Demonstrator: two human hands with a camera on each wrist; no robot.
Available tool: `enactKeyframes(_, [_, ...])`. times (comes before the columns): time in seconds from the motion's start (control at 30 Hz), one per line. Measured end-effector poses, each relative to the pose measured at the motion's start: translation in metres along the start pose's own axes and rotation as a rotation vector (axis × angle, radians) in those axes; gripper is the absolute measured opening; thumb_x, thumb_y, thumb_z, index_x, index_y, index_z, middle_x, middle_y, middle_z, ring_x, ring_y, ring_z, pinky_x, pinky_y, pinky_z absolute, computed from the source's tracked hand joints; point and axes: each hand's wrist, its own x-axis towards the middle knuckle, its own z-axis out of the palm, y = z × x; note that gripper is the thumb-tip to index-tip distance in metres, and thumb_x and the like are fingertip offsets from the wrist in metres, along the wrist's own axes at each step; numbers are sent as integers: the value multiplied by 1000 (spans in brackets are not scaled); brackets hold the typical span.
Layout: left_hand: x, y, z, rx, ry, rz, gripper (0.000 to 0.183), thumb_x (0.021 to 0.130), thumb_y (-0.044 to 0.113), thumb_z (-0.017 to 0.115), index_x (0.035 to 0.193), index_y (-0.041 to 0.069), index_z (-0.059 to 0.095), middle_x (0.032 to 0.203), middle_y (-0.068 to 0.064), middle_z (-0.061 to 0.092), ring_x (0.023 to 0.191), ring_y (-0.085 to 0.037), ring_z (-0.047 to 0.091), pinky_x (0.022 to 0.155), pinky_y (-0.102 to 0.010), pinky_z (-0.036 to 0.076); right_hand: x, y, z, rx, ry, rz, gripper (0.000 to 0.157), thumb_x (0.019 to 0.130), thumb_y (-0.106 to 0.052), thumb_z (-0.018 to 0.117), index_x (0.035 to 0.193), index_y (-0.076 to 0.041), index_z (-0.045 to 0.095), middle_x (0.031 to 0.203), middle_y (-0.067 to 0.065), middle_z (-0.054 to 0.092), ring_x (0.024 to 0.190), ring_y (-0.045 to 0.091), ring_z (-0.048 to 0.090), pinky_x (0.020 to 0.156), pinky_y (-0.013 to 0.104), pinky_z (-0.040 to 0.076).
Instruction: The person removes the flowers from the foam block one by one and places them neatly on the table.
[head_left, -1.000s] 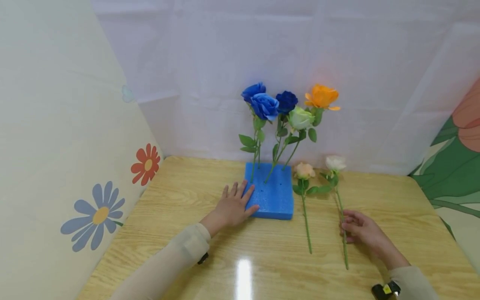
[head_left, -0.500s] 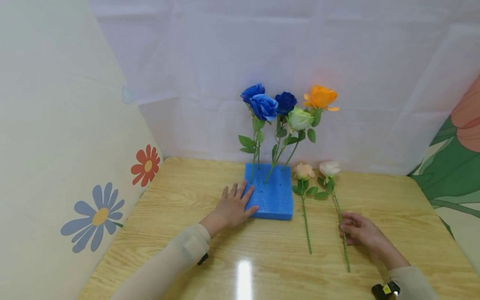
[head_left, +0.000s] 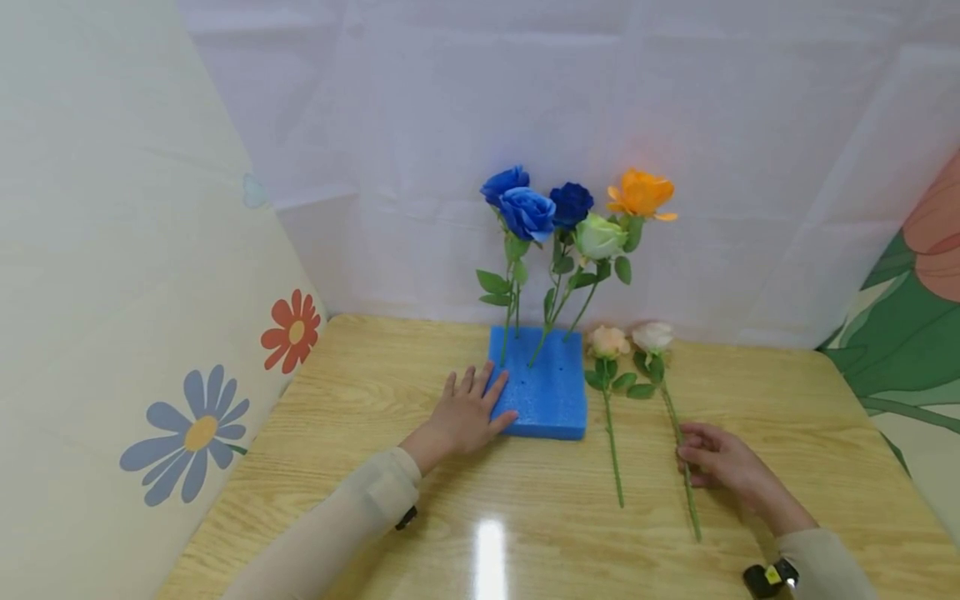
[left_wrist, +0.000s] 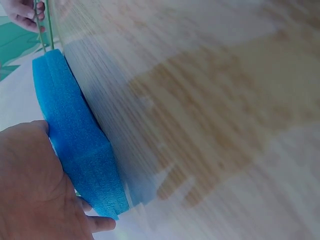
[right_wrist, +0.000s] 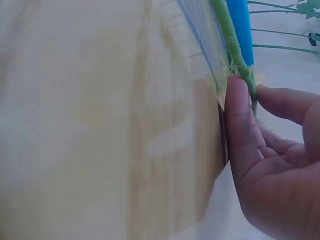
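My left hand (head_left: 463,414) rests with spread, straight fingers on the left edge of a blue foam block (head_left: 551,400); the left wrist view has the palm against the foam's side (left_wrist: 75,130). On the right, my right hand (head_left: 723,460) pinches the green stem of a white rose (head_left: 652,337) between thumb and fingers. That stem (right_wrist: 232,40) crosses the fingertips in the right wrist view. The rose's bloom lies toward the back of the table. Between block and white rose lies a peach rose (head_left: 608,342), untouched, its stem pointing toward me.
Standing in the foam are several roses: blue ones (head_left: 528,213), a dark blue one (head_left: 572,205), a pale green one (head_left: 601,237) and an orange one (head_left: 642,194). Small holes show in the foam's top. A white cloth (head_left: 420,150) hangs behind the wooden table (head_left: 375,375).
The white rose's bloom has swung left, closer to the peach rose, as my right hand shifted very slightly left with the stem. My left hand has stayed on the foam block.
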Motion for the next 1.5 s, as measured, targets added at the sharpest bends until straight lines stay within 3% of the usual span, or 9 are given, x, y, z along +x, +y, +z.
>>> enactKeyframes(0.4, [0,-1,0,-3,-16,2,77,105,65,24,165,18,11,170,-13,2,153,-44,13,121,-64,9,3,-2,0,29,-16,4,53,104,-11,55,147,13,35,110,15,60,91,19,64,78,39,60])
enactKeyframes(0.8, [1,0,-1,-3,-12,-2,79,104,67,22,165,18,11,170,-13,2,153,-44,12,121,-63,8,10,-22,0,-56,6,-132,49,105,-12,55,143,15,41,103,16,64,86,16,69,78,32,60])
enactKeyframes(1.1, [-1,0,-1,4,-18,-4,79,104,67,22,165,19,10,170,-13,1,153,-44,12,121,-63,9,18,-43,9,-83,27,-203,52,105,-22,58,143,11,45,119,27,61,98,21,69,84,32,58])
enactKeyframes(1.5, [-1,0,-1,18,-13,-9,79,103,68,22,165,19,10,170,-12,2,154,-44,11,121,-63,9,33,-66,29,-10,-5,-358,55,106,-22,57,148,9,40,141,35,49,106,6,66,94,27,54])
